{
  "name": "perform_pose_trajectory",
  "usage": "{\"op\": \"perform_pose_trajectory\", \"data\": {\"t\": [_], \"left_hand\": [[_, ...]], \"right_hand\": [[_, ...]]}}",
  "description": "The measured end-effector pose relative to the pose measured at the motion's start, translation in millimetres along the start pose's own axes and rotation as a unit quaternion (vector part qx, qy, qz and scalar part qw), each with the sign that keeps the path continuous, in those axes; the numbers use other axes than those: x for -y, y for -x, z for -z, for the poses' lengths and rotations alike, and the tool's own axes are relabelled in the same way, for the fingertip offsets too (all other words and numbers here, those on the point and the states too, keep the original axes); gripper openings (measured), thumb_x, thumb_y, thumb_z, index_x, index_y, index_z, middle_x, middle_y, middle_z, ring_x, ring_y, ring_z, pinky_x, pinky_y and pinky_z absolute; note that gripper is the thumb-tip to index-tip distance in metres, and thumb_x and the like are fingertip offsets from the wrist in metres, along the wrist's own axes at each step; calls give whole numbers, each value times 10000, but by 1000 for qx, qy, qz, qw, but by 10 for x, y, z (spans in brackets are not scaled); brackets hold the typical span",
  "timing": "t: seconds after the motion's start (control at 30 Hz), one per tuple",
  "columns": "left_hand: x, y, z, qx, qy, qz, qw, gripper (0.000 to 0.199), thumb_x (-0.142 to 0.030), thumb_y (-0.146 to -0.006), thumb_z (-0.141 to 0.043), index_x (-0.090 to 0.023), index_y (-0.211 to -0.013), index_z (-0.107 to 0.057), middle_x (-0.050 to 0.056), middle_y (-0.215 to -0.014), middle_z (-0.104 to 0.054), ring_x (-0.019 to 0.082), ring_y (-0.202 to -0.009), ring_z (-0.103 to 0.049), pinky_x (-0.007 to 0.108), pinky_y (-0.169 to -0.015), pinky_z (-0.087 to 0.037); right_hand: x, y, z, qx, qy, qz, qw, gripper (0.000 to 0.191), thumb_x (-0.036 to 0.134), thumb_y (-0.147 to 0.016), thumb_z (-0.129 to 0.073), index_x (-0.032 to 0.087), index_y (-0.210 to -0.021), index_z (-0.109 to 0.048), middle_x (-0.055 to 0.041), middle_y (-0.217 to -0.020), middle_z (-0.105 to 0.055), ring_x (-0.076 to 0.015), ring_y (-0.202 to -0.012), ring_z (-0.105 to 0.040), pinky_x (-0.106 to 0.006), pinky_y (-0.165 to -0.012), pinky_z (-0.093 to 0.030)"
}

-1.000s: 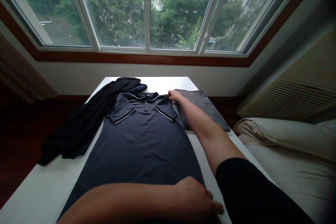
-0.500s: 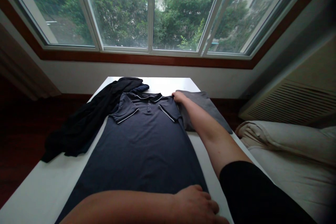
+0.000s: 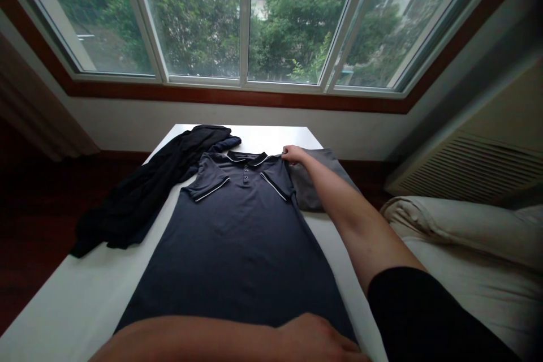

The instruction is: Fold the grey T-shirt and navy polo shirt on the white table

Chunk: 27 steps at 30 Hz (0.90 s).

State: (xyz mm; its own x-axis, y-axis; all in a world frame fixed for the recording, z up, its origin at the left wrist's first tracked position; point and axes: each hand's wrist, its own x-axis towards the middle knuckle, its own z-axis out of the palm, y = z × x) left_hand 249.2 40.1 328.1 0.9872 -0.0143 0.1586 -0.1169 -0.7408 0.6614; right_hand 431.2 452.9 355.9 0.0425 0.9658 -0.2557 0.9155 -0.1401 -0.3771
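Observation:
A dark grey polo shirt (image 3: pixel 241 243) with black, white-edged collar and cuffs lies spread flat, buttons facing up, collar toward the window. Its short sleeves are folded inward over the chest. My right hand (image 3: pixel 293 154) reaches to the far end, its fingers closed in a pinch on the shoulder right of the collar. Across the near part of the shirt lies my left forearm. My left hand (image 3: pixel 316 336) is closed at the shirt's right side edge, low in view, with its fingertips partly cut off by the frame.
The shirt lies on a white table (image 3: pixel 85 288). Black clothing (image 3: pixel 139 198) is heaped along its left edge, hanging over. Folded grey cloth (image 3: pixel 311 198) sits beneath my right forearm. Beyond are a wall and window (image 3: pixel 241 22); to the right, a rolled cream quilt (image 3: pixel 458 226).
The polo shirt has shifted slightly to the right, together with both hands. My left hand has also come nearer to the bottom of the view.

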Motion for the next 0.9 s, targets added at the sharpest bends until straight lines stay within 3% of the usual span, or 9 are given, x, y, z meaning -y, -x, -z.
{"op": "perform_pose_trajectory", "data": {"t": [0.2,0.37,0.5,0.6,0.73,0.83,0.9], "left_hand": [[-239,562,311,-34,-54,47,997,243,-498,-1017,-586,-263,-1069,-618,-61,-899,-755,135,-809,-719,271,-625,-424],[-404,1040,235,-11,-165,85,983,169,-405,-969,-698,-250,-1007,-644,-75,-730,-721,123,-634,-664,296,-543,-318],[-491,1359,229,-12,-121,143,982,177,-376,-922,-764,-230,-945,-666,-74,-682,-701,110,-611,-649,261,-551,-333],[-625,1568,504,-12,14,236,972,73,-275,-905,-759,-233,-912,-700,-82,-690,-695,82,-585,-628,201,-548,-361],[-831,1778,1012,15,151,351,924,88,-187,-905,-665,-236,-876,-732,-63,-708,-699,82,-562,-607,177,-504,-352],[-892,1834,1212,81,176,366,910,146,-226,-931,-621,-252,-931,-765,-45,-667,-687,108,-552,-614,200,-513,-369],[-880,1813,1228,89,169,365,911,164,-283,-940,-626,-267,-1009,-774,-31,-685,-695,126,-570,-626,218,-525,-389]], "right_hand": [[292,95,-38,-9,-179,-24,984,245,158,-916,-650,100,-1154,-643,13,-650,-579,-81,-535,-555,-178,-580,-500],[650,103,-149,-21,-289,-30,957,144,167,-947,-638,119,-1082,-618,25,-655,-564,-73,-520,-566,-182,-572,-533],[952,48,-226,-23,-336,-26,941,168,223,-955,-689,126,-1053,-595,28,-639,-558,-90,-535,-598,-195,-574,-558],[1135,12,-297,-20,-351,-16,936,226,274,-953,-728,119,-1042,-590,17,-633,-562,-110,-566,-626,-201,-577,-568],[1269,7,-433,-25,-349,6,937,239,300,-998,-684,108,-1102,-589,-12,-686,-599,-125,-651,-668,-210,-629,-585],[1277,29,-518,-38,-326,34,944,241,277,-1029,-615,113,-1204,-587,-38,-795,-657,-121,-726,-689,-234,-716,-594],[1246,48,-549,-62,-296,52,952,260,257,-1028,-582,141,-1260,-592,-53,-905,-694,-125,-796,-695,-258,-791,-588]]}}
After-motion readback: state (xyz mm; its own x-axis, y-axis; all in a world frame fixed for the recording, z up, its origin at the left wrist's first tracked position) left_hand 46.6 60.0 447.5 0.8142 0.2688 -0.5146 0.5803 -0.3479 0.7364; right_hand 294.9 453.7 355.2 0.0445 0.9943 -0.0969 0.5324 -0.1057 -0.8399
